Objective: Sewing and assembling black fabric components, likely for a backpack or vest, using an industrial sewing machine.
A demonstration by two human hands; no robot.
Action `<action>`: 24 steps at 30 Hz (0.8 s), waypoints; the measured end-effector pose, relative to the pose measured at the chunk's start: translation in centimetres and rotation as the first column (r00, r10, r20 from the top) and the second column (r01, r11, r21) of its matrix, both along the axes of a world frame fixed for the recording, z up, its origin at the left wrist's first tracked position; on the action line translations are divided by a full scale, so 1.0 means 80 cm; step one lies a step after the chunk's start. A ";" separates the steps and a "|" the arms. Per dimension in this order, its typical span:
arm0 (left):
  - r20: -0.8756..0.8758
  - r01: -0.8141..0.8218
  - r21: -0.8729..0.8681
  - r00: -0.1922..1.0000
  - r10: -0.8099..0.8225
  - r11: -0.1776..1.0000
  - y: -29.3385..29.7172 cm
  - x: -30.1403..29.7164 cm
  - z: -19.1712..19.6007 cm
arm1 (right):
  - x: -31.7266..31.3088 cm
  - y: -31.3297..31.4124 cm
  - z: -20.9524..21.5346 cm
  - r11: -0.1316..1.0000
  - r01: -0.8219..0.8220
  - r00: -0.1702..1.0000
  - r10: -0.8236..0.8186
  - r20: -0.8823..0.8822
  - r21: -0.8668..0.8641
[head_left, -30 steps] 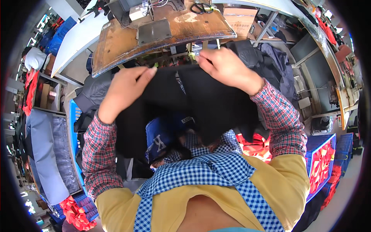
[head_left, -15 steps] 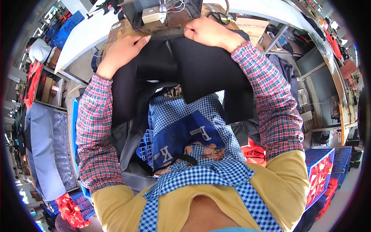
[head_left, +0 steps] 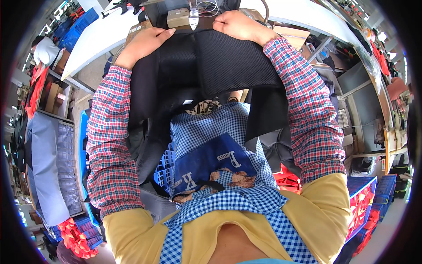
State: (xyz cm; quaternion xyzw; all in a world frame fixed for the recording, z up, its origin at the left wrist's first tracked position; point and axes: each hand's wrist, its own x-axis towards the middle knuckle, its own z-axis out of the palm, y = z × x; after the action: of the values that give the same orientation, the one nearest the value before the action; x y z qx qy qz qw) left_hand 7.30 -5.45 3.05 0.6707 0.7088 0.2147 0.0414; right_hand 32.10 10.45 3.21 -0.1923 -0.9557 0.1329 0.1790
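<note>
- Black mesh panel (head_left: 220,61) is spread flat over the work table (head_left: 94,42), top edge up by the sewing machine (head_left: 193,13), rest hanging down toward my lap.
- left hand (head_left: 147,42) sits on the panel's top-left corner, fingers mostly flat and pressing, not clenched.
- right hand (head_left: 239,26) is on the top-right corner, curled, prob pinching the edge; can't tell for sure.
- Panel's long axis runs away from me toward the machine, w/ the fabric below both hands.
- Both hands about level; right is a bit nearer the machine.
</note>
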 end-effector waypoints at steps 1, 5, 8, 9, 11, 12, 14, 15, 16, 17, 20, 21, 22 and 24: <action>-0.004 0.001 -0.008 1.000 -0.001 1.000 0.000 0.000 0.000 | 0.000 0.000 0.000 1.000 0.003 1.000 -0.003 -0.009 -0.005; 0.019 0.006 0.009 1.000 -0.006 1.000 -0.002 0.003 0.005 | 0.003 -0.001 0.003 1.000 0.021 1.000 -0.021 -0.003 -0.007; 0.021 0.026 -0.004 0.999 -0.026 1.000 -0.004 0.005 0.017 | 0.009 -0.004 0.007 0.995 0.005 0.999 -0.001 -0.044 0.096; 0.016 0.025 -0.032 1.000 -0.024 0.999 -0.004 0.005 0.023 | 0.011 -0.005 0.009 0.995 0.012 0.999 -0.009 -0.037 0.098; -0.032 0.041 -0.057 0.999 -0.043 0.998 -0.004 0.005 0.032 | 0.013 -0.007 0.011 0.995 0.019 0.999 -0.016 -0.030 0.099; -0.075 0.046 -0.049 0.996 -0.050 0.998 -0.004 0.006 0.034 | 0.014 -0.008 0.012 0.993 0.025 0.999 -0.020 -0.041 0.115; -0.048 0.056 -0.052 0.997 -0.058 0.997 -0.003 0.007 0.036 | 0.014 -0.009 0.013 0.990 0.031 0.998 -0.024 -0.053 0.134; -0.024 0.069 -0.023 0.997 -0.069 0.997 -0.003 0.007 0.035 | 0.014 -0.009 0.013 0.991 0.036 0.998 -0.030 -0.048 0.130; -0.025 0.068 -0.022 0.997 -0.069 0.997 -0.002 0.007 0.033 | 0.014 -0.008 0.013 0.993 0.033 0.998 -0.028 -0.050 0.114; -0.044 0.069 -0.007 0.997 -0.069 0.998 -0.002 0.007 0.032 | 0.013 -0.008 0.012 0.991 0.041 0.998 -0.036 -0.043 0.126; -0.074 0.047 -0.015 0.996 -0.048 0.999 0.003 0.005 0.030 | 0.011 -0.005 0.011 0.992 0.047 0.998 -0.042 -0.040 0.119; -0.080 0.032 -0.013 0.996 -0.033 0.999 0.006 0.004 0.031 | 0.010 -0.004 0.011 0.992 0.058 0.998 -0.054 -0.042 0.109; -0.086 0.024 -0.038 0.996 -0.027 0.999 0.008 0.003 0.032 | 0.009 -0.003 0.011 0.993 0.074 0.996 -0.070 -0.049 0.089; -0.081 -0.006 -0.071 0.997 0.000 0.997 0.013 0.003 0.033 | 0.008 -0.002 0.012 0.991 0.082 0.996 -0.079 -0.037 0.101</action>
State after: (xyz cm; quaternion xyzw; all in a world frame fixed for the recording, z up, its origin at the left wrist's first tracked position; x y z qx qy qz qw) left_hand 7.51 -4.43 5.72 0.6758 0.7181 0.1623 0.0362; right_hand 32.73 10.28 4.20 -0.2190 -0.9496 0.0794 0.2097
